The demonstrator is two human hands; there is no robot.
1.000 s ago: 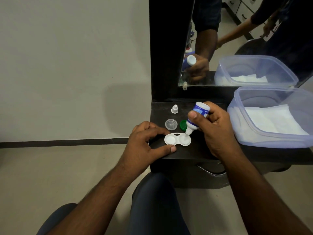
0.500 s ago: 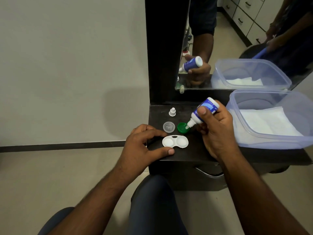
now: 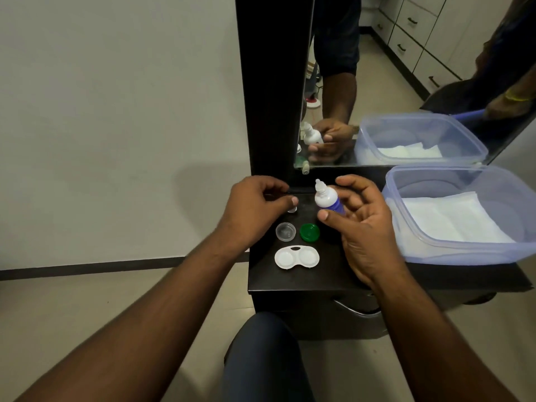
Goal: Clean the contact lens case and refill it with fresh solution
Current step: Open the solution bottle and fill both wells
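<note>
The white contact lens case (image 3: 296, 258) lies open on the dark shelf (image 3: 327, 274), with no hand touching it. Just behind it sit a clear lid (image 3: 285, 232) and a green lid (image 3: 309, 232). My right hand (image 3: 362, 227) grips the blue-and-white solution bottle (image 3: 326, 200) upright, its nozzle pointing up, behind the green lid. My left hand (image 3: 255, 207) is curled over the small white bottle cap (image 3: 291, 210) at the back of the shelf. Its thumb sits on the cap, which is mostly hidden.
A clear plastic container (image 3: 452, 248) holding white tissue fills the right of the shelf. A mirror (image 3: 377, 82) in a black frame stands behind and reflects the bottle and hand. The shelf's front edge is close behind the case; my knee is below.
My right hand has swung the bottle from tipped over the case to upright, further back. My left hand has let go of the case and moved back to the bottle cap.
</note>
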